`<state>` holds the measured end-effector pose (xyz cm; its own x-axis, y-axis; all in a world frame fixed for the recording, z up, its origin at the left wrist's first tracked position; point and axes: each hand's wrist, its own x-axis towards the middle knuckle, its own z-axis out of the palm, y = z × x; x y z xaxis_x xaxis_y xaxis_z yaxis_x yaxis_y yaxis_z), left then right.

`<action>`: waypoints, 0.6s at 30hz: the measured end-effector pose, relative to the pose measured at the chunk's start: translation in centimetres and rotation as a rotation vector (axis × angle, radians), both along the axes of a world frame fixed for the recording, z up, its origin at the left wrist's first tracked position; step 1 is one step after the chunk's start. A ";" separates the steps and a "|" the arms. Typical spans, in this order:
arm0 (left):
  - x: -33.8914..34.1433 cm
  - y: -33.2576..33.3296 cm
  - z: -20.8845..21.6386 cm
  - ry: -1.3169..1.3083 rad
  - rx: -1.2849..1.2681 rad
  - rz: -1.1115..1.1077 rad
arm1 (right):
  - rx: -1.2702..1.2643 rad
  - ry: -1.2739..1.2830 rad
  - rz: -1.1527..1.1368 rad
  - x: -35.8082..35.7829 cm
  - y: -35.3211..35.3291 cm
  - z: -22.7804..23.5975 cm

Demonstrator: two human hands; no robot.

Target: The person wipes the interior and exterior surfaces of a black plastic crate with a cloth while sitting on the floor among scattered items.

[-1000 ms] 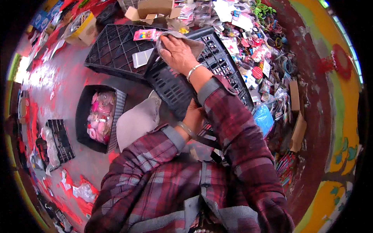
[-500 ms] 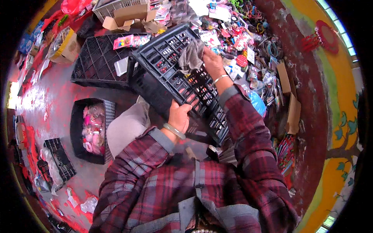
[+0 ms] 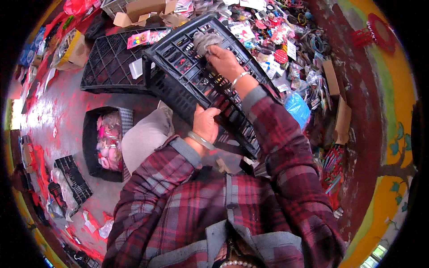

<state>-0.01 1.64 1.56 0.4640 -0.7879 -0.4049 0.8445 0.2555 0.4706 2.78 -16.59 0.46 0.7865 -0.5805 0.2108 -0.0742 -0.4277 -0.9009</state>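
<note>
Black crate [image 3: 184, 87] tilted at 12 o'clock, under the cloth

Wiping looks to be the step in hand. The right hand [image 3: 228, 64] has its grip closed around a bunched grey cloth [image 3: 206, 42] against the upturned lattice; the left hand [image 3: 205, 125] grips the crate's near edge, fingers partly hidden. The next stroke calls for a steady left hold and cloth worked toward 4 o'clock

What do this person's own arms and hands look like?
Long plaid sleeves in dark red, black and grey end in plain grey cuffs. The left hand is gloveless, with a pale bangle at its wrist; the right hand, also gloveless, has a silvery bangle.
</note>
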 end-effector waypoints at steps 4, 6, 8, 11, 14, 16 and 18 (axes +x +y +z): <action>-0.1 0.1 -2.1 -0.025 -0.046 -0.020 | 0.198 0.128 0.225 -2.8 6.8 3.9; -0.2 0.3 -1.3 -0.023 0.004 -0.024 | -0.204 -0.114 0.229 -3.4 7.8 2.4; -0.2 0.6 -0.6 -0.048 -0.006 -0.039 | -0.206 -0.062 0.155 -4.5 8.3 1.8; 0.3 0.5 -0.8 -0.103 -0.017 -0.078 | -0.368 -0.028 0.094 -7.8 7.6 1.1; 0.7 0.5 -2.2 -0.081 -0.092 -0.080 | -0.167 0.136 0.033 -11.0 6.1 0.5; -0.2 0.5 -0.4 -0.008 -0.021 -0.067 | 0.183 0.471 -0.106 -14.4 3.3 0.7; -0.3 0.3 -0.7 0.012 -0.039 -0.071 | 0.524 0.179 -0.197 -19.5 1.5 1.4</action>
